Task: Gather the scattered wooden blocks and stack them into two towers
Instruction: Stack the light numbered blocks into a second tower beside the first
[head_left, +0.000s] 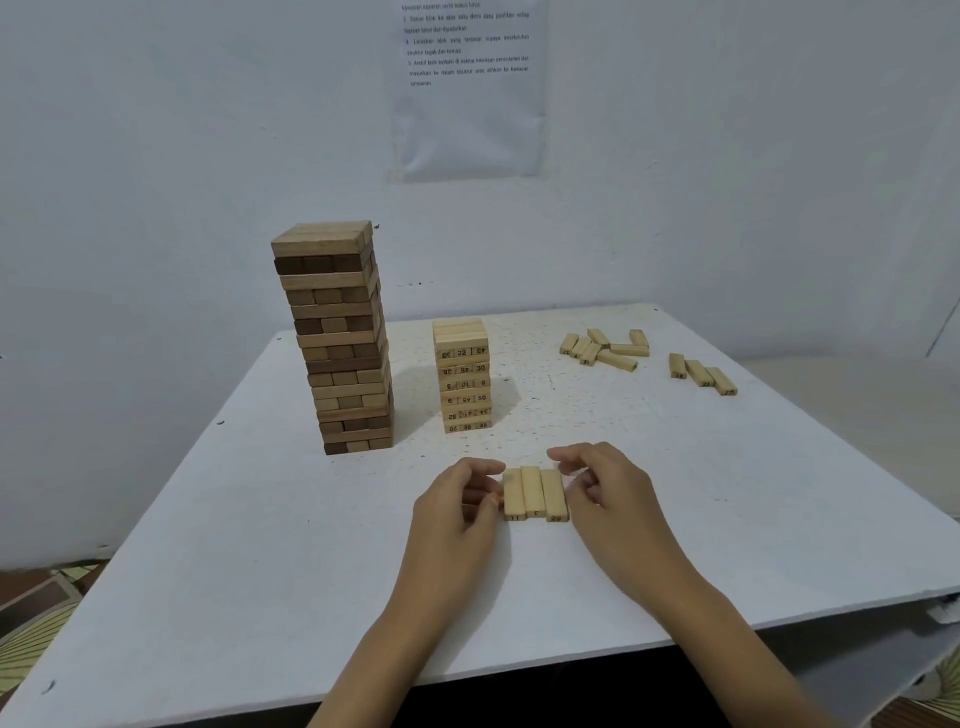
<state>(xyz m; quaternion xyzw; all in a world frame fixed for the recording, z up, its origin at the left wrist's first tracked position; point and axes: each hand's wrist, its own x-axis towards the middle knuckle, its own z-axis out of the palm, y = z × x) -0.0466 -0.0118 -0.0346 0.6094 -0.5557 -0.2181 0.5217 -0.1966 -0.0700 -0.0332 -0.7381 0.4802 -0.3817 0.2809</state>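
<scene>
Now my left hand (457, 501) and right hand (605, 486), fingers curled, press three blocks (534, 493) together near the front of the tabletop (249, 571).

wall (156, 130): pale; paper sheet (467, 130): on wall (print blurred); table (260, 545): white, speckled

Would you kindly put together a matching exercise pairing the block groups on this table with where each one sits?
Things
1. dark tower
2. numbered tower
3. three-block row
4. loose pile

Places
A. scattered flat toward the far right of the table
B. lying flat near the front, between the left hand and the right hand
C. standing left of centre, the tallest stack
D. standing at the centre, the shorter stack

Pairs: 1-C, 2-D, 3-B, 4-A
</scene>
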